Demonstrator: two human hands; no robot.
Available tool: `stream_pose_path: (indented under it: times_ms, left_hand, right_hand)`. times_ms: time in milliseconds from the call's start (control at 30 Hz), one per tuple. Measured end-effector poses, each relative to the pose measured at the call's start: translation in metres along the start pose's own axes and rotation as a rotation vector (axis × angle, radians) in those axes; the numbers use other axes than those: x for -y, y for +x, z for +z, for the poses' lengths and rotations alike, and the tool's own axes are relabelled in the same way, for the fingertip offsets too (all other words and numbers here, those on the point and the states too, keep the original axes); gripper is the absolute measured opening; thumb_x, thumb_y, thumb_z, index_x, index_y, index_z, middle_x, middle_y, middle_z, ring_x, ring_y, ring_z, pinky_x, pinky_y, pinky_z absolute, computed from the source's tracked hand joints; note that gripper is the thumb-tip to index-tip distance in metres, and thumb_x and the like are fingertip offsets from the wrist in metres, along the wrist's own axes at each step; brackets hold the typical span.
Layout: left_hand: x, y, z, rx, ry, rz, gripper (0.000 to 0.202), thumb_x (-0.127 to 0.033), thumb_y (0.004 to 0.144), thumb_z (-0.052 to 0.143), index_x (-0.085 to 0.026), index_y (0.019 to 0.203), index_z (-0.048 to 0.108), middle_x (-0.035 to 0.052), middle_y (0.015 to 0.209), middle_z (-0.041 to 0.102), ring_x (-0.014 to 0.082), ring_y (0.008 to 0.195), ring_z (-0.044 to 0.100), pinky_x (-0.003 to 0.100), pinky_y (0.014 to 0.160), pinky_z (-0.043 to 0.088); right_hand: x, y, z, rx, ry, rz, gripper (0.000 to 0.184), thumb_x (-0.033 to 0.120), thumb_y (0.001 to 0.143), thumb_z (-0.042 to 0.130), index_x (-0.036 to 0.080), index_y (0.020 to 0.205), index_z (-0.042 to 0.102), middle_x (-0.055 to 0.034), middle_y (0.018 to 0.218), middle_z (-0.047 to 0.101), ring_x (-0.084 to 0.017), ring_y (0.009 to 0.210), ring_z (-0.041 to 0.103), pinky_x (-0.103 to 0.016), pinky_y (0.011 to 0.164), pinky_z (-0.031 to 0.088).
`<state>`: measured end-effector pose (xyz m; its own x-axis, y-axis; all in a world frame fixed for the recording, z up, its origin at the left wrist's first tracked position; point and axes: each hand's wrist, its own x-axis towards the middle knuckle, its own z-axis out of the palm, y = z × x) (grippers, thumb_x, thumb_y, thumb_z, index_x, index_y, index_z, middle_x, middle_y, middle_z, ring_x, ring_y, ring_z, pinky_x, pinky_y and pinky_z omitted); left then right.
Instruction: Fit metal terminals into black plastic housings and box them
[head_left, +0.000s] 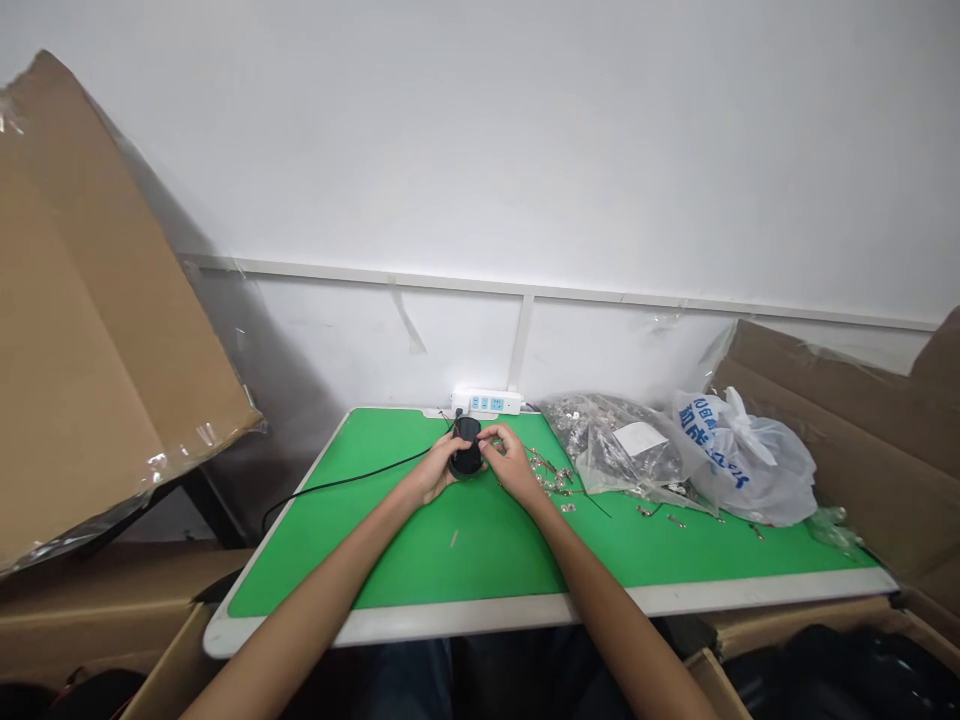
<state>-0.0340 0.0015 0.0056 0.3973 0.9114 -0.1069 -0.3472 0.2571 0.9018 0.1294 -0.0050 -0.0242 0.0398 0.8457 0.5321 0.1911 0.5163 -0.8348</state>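
A black round housing (pixel 468 462), open like a cup, sits between my two hands over the green table mat. My left hand (pixel 436 466) is wrapped around its left side, with the thumb lying across the rim. At its right edge my right hand (pixel 504 456) is closed, thumb and fingertips pinched together; whatever they pinch is too small to make out. A thin red wire (pixel 456 428) shows near the housing's upper left. Small metal parts (pixel 556 478) lie scattered on the mat just right of my right hand.
A white power strip (pixel 487 402) stands at the wall, with a black cable (pixel 352 472) crossing the mat leftward. Right are a clear bag of metal parts (pixel 600 440) and a tied white plastic bag (pixel 750 460). Cardboard boxes (pixel 97 330) flank the table; a right-hand box holds black parts (pixel 840 670).
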Motion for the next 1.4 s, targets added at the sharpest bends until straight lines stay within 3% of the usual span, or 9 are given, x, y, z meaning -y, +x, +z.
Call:
stream_pose_path:
  times_ms: [167, 467, 733, 867, 1000, 1233, 1400]
  left_hand:
    - [0.000, 0.008, -0.005, -0.041, -0.037, -0.104, 0.016, -0.017, 0.079, 0.070, -0.015, 0.092, 0.060, 0.0058, 0.074, 0.072, 0.0201, 0.059, 0.072, 0.022, 0.047, 0.053]
    - [-0.002, 0.003, -0.001, 0.008, -0.096, -0.075, 0.020, -0.012, 0.080, 0.072, -0.015, 0.096, 0.060, 0.0051, 0.079, 0.071, 0.0179, 0.065, 0.071, 0.024, 0.051, 0.058]
    - [0.000, 0.007, -0.004, 0.019, -0.112, -0.110, 0.019, -0.015, 0.082, 0.073, -0.015, 0.094, 0.059, 0.0052, 0.079, 0.072, 0.0186, 0.064, 0.072, 0.026, 0.054, 0.058]
    - [0.002, 0.009, -0.004, 0.087, -0.104, -0.148, 0.010, -0.022, 0.089, 0.065, -0.014, 0.095, 0.062, 0.0075, 0.076, 0.073, 0.0211, 0.061, 0.073, 0.026, 0.050, 0.055]
    - [0.004, 0.013, -0.007, 0.135, -0.125, -0.215, 0.015, -0.024, 0.094, 0.055, -0.013, 0.094, 0.064, 0.0092, 0.076, 0.073, 0.0217, 0.061, 0.074, 0.026, 0.051, 0.056]
    - [0.008, 0.017, -0.012, 0.173, -0.114, -0.201, 0.012, -0.023, 0.088, 0.064, -0.014, 0.095, 0.062, 0.0072, 0.075, 0.072, 0.0218, 0.061, 0.074, 0.025, 0.049, 0.056]
    - [0.009, 0.018, -0.011, 0.157, -0.076, -0.178, 0.018, -0.018, 0.084, 0.069, -0.016, 0.096, 0.057, 0.0059, 0.076, 0.071, 0.0234, 0.062, 0.075, 0.026, 0.050, 0.057]
  right_hand:
    - [0.002, -0.003, 0.004, 0.024, -0.009, -0.036, 0.013, 0.031, 0.084, 0.061, 0.025, 0.091, 0.070, -0.0049, 0.099, 0.065, -0.022, 0.091, 0.063, -0.034, 0.077, 0.055]
    - [0.015, -0.004, -0.004, 0.012, -0.111, -0.183, 0.014, 0.030, 0.091, 0.060, 0.026, 0.089, 0.073, -0.0055, 0.095, 0.069, -0.024, 0.095, 0.063, -0.039, 0.089, 0.052]
    - [0.009, -0.002, 0.001, -0.007, 0.050, -0.012, 0.016, 0.040, 0.082, 0.073, 0.025, 0.089, 0.074, -0.0053, 0.100, 0.067, -0.021, 0.090, 0.064, -0.035, 0.082, 0.058]
    - [0.005, -0.001, 0.002, -0.011, 0.071, 0.019, 0.019, 0.043, 0.079, 0.074, 0.024, 0.081, 0.074, -0.0061, 0.096, 0.065, -0.022, 0.088, 0.062, -0.034, 0.075, 0.057]
    - [0.003, -0.001, -0.001, -0.001, 0.011, 0.048, 0.019, 0.043, 0.081, 0.072, 0.025, 0.079, 0.072, -0.0056, 0.092, 0.065, -0.022, 0.087, 0.060, -0.030, 0.069, 0.054]
    - [0.007, -0.001, -0.006, 0.045, -0.110, -0.007, 0.019, 0.043, 0.083, 0.070, 0.024, 0.082, 0.072, -0.0032, 0.088, 0.067, -0.021, 0.083, 0.059, -0.034, 0.082, 0.051]
    - [0.007, 0.000, -0.007, 0.051, -0.133, -0.026, 0.019, 0.043, 0.085, 0.068, 0.025, 0.082, 0.072, -0.0034, 0.087, 0.068, -0.022, 0.083, 0.059, -0.035, 0.082, 0.050]
